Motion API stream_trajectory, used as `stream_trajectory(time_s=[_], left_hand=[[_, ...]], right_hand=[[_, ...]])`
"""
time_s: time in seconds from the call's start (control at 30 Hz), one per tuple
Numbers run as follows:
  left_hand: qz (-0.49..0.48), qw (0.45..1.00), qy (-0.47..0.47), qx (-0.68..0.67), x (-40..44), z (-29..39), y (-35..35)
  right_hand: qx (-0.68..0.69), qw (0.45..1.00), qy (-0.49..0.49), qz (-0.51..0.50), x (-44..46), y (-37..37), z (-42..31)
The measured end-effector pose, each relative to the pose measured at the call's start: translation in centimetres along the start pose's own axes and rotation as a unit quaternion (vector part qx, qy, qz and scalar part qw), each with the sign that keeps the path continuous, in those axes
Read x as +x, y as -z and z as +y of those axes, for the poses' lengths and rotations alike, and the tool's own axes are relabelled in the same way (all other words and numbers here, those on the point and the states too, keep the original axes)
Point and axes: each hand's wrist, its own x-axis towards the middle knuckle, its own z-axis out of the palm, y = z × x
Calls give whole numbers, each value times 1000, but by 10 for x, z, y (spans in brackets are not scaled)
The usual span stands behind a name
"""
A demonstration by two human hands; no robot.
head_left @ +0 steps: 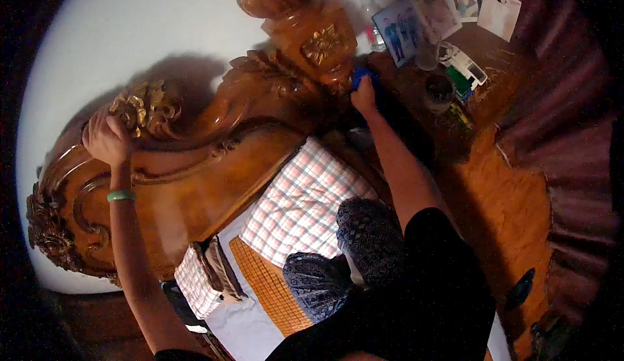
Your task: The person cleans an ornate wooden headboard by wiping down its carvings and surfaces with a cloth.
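Observation:
My left hand (107, 139), with a green bangle (120, 195) at its wrist, is closed over the top edge of the carved wooden headboard (175, 198), beside a gold-painted flower carving (140, 106). My right hand (365, 96) reaches out to the base of the carved bedpost (318, 39). Its fingers are closed on a blue cloth (363, 75), which is pressed against the post's lower side. Most of the cloth is hidden by the hand and by shadow.
Below me on the bed lie a plaid pillow (305, 198), a smaller plaid pillow (195, 282) and a woven mat (266, 283). My knees in patterned trousers (370, 234) rest there. A bedside table (500, 68) holds photos (426, 7), a bottle (375, 38) and a glass. A dark curtain (572, 101) hangs right.

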Motion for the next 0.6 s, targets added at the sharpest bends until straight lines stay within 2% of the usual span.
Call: stream_trajectory(time_s=[0.03, 0.1, 0.13, 0.2, 0.33, 0.4, 0.5, 0.6], left_hand=[[-16, 1000, 4, -5, -1, -2, -1], [-30, 999, 10, -9, -4, -8, -5], [-34, 999, 1, 8, -7, -12, -8], [-39, 999, -9, 27, -8, -15, -9], [-17, 1000, 1, 1, -3, -2, -1], [-1, 1000, 12, -7, -4, 1, -1], [-4, 1000, 6, 7, -1, -3, -1], [-20, 1000, -8, -16, 0, -3, 0]], right_hand=[[-3, 999, 14, 30, 2, 2, -1], [50, 996, -62, -47, 5, 8, -2], [50, 996, -61, -45, 5, 7, -2], [65, 995, 39, 67, 0, 5, -4], [50, 995, 78, 44, 3, 10, 11], [35, 988, 143, 50, 2, 6, 22], [36, 982, 180, 45, -1, 8, 25], [22, 983, 161, 86, -3, -8, 34]])
